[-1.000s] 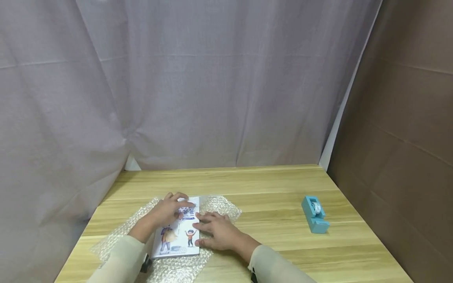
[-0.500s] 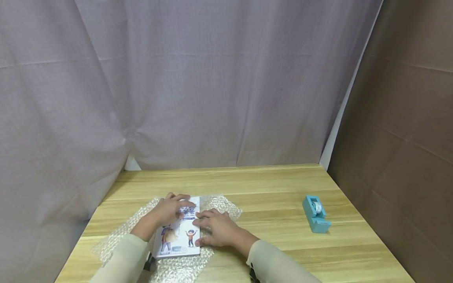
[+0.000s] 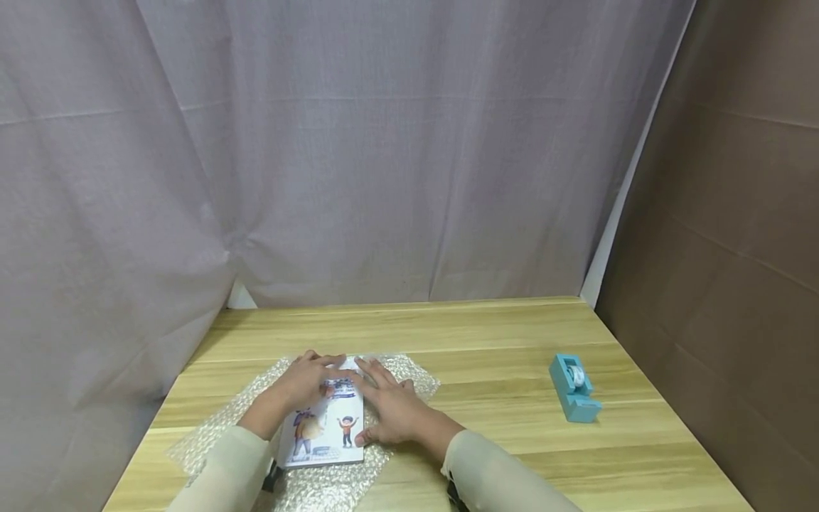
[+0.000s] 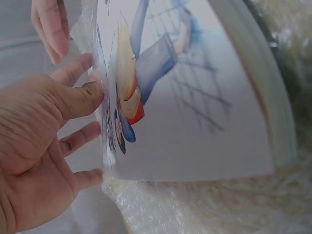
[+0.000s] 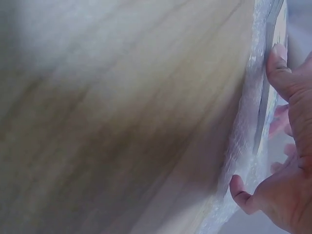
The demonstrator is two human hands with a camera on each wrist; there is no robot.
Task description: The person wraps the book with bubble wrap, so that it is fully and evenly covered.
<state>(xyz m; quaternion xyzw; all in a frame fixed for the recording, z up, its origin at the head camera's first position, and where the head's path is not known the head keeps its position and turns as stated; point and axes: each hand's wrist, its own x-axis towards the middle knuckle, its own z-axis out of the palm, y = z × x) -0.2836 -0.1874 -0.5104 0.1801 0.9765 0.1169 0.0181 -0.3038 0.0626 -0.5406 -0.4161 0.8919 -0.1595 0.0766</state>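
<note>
A white book (image 3: 326,427) with cartoon figures on its cover lies face up on a sheet of bubble wrap (image 3: 320,491). My left hand (image 3: 301,387) rests over the book's upper left part, fingers spread, and the left wrist view shows those fingertips touching the cover. On the other side, my right hand (image 3: 393,409) lies along the book's right edge. Its thumb is at the lower right edge and its fingers stretch over the upper right corner, close to the left hand's fingertips. In the right wrist view the thumb (image 5: 278,70) presses the book's edge.
A blue tape dispenser (image 3: 574,390) with a roll of tape stands on the right of the wooden table (image 3: 486,384). Bubble wrap sticks out around the book on several sides. A grey curtain (image 3: 384,156) hangs behind the table, and a brown one (image 3: 723,213) at the right.
My right hand's fingers have moved up and away from me along the book's right edge, toward its top corner. The left hand and the book have stayed nearly in place.
</note>
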